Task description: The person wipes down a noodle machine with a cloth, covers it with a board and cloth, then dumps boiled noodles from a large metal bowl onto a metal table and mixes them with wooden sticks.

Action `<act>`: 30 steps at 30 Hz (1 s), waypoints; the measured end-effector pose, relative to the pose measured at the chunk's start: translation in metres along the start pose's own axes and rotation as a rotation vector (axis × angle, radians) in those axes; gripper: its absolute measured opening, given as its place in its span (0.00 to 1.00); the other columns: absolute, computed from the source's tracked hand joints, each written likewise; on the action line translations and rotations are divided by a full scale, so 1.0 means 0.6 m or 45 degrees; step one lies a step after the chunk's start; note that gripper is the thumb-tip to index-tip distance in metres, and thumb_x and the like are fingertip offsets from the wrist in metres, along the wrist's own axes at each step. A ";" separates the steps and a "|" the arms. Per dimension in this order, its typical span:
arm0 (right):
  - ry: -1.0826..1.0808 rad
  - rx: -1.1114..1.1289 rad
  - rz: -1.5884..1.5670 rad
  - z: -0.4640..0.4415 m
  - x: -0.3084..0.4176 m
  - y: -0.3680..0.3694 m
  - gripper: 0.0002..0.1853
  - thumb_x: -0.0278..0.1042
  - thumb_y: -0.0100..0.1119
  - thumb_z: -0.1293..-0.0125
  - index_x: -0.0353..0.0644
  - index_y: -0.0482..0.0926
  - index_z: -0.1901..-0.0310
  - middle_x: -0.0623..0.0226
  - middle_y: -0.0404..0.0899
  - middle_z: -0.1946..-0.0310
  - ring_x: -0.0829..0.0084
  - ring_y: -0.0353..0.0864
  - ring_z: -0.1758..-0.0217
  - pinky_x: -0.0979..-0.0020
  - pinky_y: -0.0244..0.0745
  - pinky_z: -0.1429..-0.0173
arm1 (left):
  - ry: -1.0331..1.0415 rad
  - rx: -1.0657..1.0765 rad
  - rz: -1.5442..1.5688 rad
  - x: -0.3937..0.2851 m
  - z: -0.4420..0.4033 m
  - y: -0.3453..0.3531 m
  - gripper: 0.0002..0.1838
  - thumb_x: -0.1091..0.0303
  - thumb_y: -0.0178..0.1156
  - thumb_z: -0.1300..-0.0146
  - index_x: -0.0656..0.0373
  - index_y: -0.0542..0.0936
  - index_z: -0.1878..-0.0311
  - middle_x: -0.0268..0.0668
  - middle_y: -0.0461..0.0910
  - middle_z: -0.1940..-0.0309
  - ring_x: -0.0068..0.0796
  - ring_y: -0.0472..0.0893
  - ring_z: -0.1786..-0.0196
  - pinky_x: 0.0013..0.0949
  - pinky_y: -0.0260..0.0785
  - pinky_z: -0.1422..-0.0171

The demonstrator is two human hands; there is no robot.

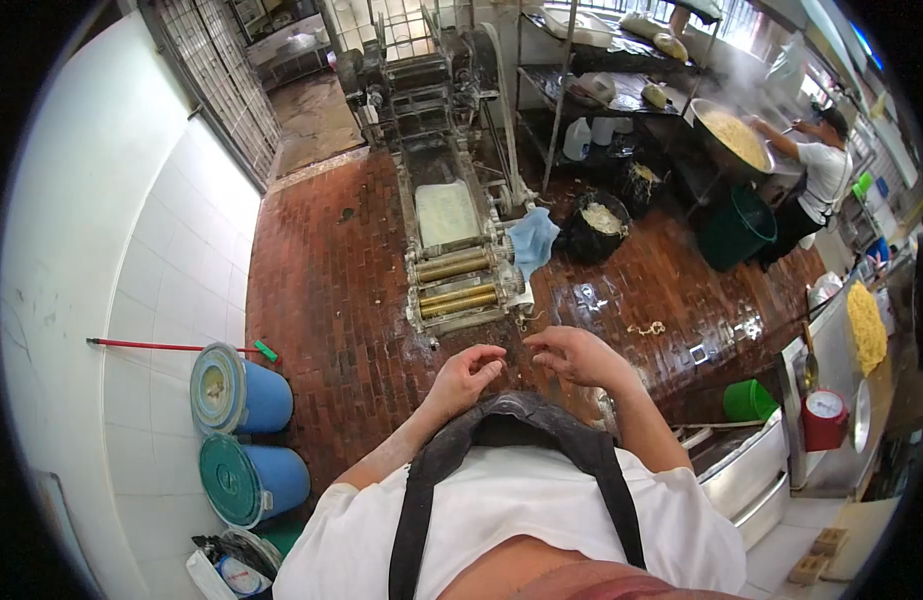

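My left hand (pixel 469 374) hovers in front of my dark apron (pixel 522 408), its fingers loosely bent and nothing in it. Beside it, a small gap away, my right hand (pixel 574 358) is also raised, fingers slightly curled and apart, holding nothing. Just beyond both hands stands a roller machine (pixel 462 283) with brass-coloured rollers at its near end. A pale sheet of dough (pixel 446 213) lies on its bed behind the rollers. A light blue cloth (pixel 533 241) hangs at the machine's right side. Neither hand touches the machine.
Two blue lidded barrels (pixel 267 397) stand by the left wall, near a red-handled broom (pixel 172 345). At the back right a person (pixel 824 170) works at a steaming pan (pixel 732 140). A black bucket (pixel 596 240) and a green bin (pixel 737 228) stand on the wet brick floor (pixel 312 270).
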State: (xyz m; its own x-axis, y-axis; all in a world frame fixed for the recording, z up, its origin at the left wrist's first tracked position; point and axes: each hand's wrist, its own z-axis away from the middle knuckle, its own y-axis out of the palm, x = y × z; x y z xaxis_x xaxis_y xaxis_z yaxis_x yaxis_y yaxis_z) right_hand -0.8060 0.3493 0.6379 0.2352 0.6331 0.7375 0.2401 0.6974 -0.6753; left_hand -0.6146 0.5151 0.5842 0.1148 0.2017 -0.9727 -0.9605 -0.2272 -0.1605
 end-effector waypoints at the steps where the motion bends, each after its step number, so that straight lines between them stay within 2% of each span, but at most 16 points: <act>1: -0.016 -0.005 -0.003 0.001 -0.006 0.005 0.18 0.37 0.62 0.33 0.41 0.79 0.43 0.54 0.81 0.53 0.53 0.80 0.48 0.60 0.74 0.44 | 0.013 -0.003 -0.020 0.000 0.002 0.001 0.16 0.65 0.60 0.30 0.61 0.79 0.43 0.36 0.84 0.57 0.23 0.81 0.55 0.28 0.73 0.47; 6: -0.072 -0.011 0.045 0.005 -0.003 0.012 0.18 0.36 0.61 0.33 0.42 0.79 0.43 0.54 0.81 0.54 0.55 0.80 0.50 0.61 0.74 0.45 | 0.036 -0.009 0.011 0.015 0.006 0.004 0.16 0.65 0.60 0.30 0.62 0.79 0.43 0.36 0.84 0.57 0.22 0.81 0.55 0.28 0.73 0.47; 9: -0.047 0.012 0.030 0.005 0.000 0.013 0.18 0.36 0.61 0.33 0.42 0.79 0.43 0.55 0.81 0.54 0.54 0.80 0.49 0.61 0.74 0.44 | 0.022 -0.001 -0.006 0.012 0.011 0.003 0.17 0.64 0.59 0.30 0.63 0.79 0.43 0.39 0.85 0.55 0.25 0.83 0.51 0.30 0.73 0.44; 21: -0.047 0.032 0.018 0.009 0.018 0.021 0.18 0.37 0.62 0.34 0.41 0.80 0.45 0.54 0.82 0.50 0.52 0.79 0.45 0.59 0.74 0.40 | 0.050 -0.025 0.013 0.010 0.029 0.005 0.16 0.65 0.58 0.30 0.63 0.79 0.44 0.38 0.85 0.58 0.25 0.83 0.53 0.29 0.74 0.44; 23: -0.013 0.079 0.022 0.007 0.020 0.019 0.19 0.37 0.63 0.35 0.41 0.79 0.44 0.53 0.80 0.47 0.53 0.78 0.42 0.60 0.73 0.38 | -0.017 0.042 0.007 0.009 0.027 0.000 0.19 0.64 0.59 0.30 0.62 0.77 0.41 0.39 0.83 0.51 0.26 0.81 0.50 0.30 0.73 0.43; 24: -0.056 0.063 0.010 0.007 0.018 0.020 0.23 0.37 0.64 0.36 0.42 0.76 0.40 0.53 0.76 0.42 0.52 0.75 0.38 0.60 0.71 0.35 | -0.050 0.076 0.004 0.009 0.027 -0.002 0.20 0.63 0.60 0.30 0.62 0.76 0.39 0.40 0.81 0.48 0.27 0.81 0.48 0.30 0.73 0.42; 27: -0.140 0.015 -0.045 0.008 0.014 0.024 0.36 0.40 0.68 0.39 0.46 0.66 0.30 0.51 0.61 0.29 0.52 0.64 0.27 0.60 0.64 0.27 | 0.176 -0.047 0.026 0.015 0.030 0.007 0.34 0.57 0.63 0.32 0.55 0.64 0.27 0.43 0.64 0.29 0.35 0.71 0.34 0.39 0.71 0.36; 29: -0.135 -0.012 -0.109 0.010 0.017 0.026 0.46 0.42 0.71 0.41 0.49 0.55 0.24 0.51 0.47 0.22 0.51 0.53 0.21 0.59 0.57 0.23 | 0.131 -0.100 0.042 0.024 0.026 0.004 0.44 0.52 0.64 0.34 0.51 0.52 0.22 0.42 0.48 0.23 0.41 0.58 0.25 0.49 0.63 0.30; 30: -0.126 -0.008 -0.127 0.010 0.012 0.028 0.49 0.43 0.72 0.42 0.49 0.52 0.23 0.51 0.44 0.21 0.52 0.50 0.20 0.59 0.56 0.22 | 0.111 -0.126 0.049 0.026 0.023 0.002 0.49 0.49 0.65 0.35 0.49 0.46 0.20 0.42 0.41 0.19 0.44 0.52 0.21 0.53 0.59 0.27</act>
State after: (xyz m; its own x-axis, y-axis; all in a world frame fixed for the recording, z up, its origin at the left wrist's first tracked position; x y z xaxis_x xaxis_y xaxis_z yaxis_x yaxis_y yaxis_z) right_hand -0.8061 0.3675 0.6319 0.1158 0.5913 0.7981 0.2632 0.7565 -0.5987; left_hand -0.6172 0.5314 0.5712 0.1041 0.1086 -0.9886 -0.9353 -0.3272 -0.1344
